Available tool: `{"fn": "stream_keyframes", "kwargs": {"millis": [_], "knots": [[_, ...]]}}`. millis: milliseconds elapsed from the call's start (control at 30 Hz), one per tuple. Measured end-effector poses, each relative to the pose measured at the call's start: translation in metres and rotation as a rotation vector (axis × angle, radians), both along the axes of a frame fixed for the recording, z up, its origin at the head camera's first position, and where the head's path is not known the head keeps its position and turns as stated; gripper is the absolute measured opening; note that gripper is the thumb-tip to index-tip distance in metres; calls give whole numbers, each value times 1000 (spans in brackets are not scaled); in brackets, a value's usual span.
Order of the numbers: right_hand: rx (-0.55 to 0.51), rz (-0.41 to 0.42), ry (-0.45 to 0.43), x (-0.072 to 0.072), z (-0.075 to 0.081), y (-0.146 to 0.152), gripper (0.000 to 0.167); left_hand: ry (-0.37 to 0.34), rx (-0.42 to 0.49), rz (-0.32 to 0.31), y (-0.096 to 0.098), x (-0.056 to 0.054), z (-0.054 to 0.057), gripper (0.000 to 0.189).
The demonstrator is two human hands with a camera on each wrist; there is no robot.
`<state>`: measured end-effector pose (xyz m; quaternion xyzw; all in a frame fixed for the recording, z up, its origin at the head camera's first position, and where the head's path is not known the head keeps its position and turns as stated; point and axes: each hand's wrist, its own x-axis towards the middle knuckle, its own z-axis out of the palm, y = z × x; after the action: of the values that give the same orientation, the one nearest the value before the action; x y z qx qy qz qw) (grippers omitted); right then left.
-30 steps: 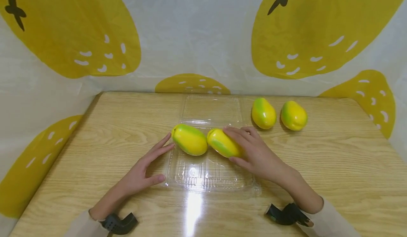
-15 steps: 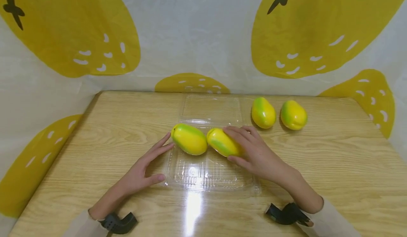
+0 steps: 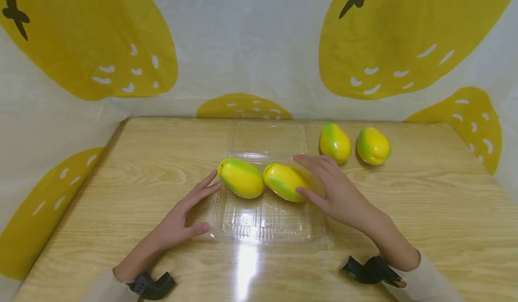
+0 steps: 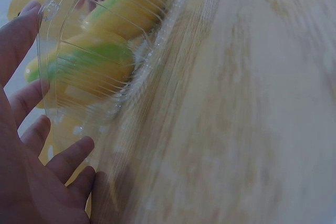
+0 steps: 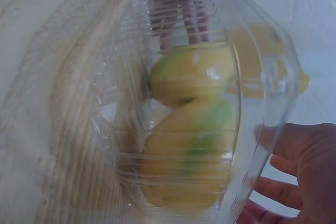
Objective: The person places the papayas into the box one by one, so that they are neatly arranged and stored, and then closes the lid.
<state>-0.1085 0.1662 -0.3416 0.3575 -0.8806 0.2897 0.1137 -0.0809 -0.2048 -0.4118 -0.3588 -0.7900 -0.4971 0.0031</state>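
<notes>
Two glossy yellow-green fruits, mango-like in shape, lie end to end across a clear plastic clamshell box (image 3: 267, 227), seen in the head view. Near the left fruit (image 3: 241, 178), my left hand (image 3: 178, 218) is spread, its fingertips at the box's left rim. My right hand (image 3: 340, 194) is spread beside the right fruit (image 3: 283, 182), the thumb overlapping that fruit's lower right end. Through the ribbed box wall, the left wrist view shows the nearer fruit (image 4: 92, 69), and the right wrist view shows a fruit (image 5: 184, 156) too.
Two more such fruits stand at the back right of the wooden table (image 3: 425, 212), one fruit (image 3: 335, 143) beside the other fruit (image 3: 374, 146). The box's raised lid (image 3: 269, 137) leans back behind the tray. A lemon-print cloth (image 3: 243, 36) hangs behind.
My right hand has loosened from the right fruit and drawn slightly back to the right, its fingers now straighter. The left hand and the fruits stay where they were.
</notes>
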Motion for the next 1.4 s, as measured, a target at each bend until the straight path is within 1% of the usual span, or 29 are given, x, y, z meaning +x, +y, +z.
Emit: {"fn": "stream_keyframes", "kwargs": {"millis": [167,333,467,667,900,1133,1267,1400], "knots": [[-45,-20,49,-4,4,2,64,0,-2,5,0,1,-1,72],[-101,-54,61,-10,8,7,63,-1,-4,6,0,1,0,73],[-122,-110,72,-15,11,13,63,-3,-5,2,0,0,0,72],[-182,-199,54,-21,17,20,59,0,4,-5,0,0,-1,72],[-211,-276,33,-27,17,34,56,0,4,-6,0,-1,-1,72],[-221,-337,91,-35,16,52,54,-2,4,-7,0,-1,-2,72],[-244,-372,78,-37,14,61,53,-4,5,-8,0,-1,-2,72],[-253,-435,54,-38,14,71,51,-4,3,-5,0,-1,-1,72]]}}
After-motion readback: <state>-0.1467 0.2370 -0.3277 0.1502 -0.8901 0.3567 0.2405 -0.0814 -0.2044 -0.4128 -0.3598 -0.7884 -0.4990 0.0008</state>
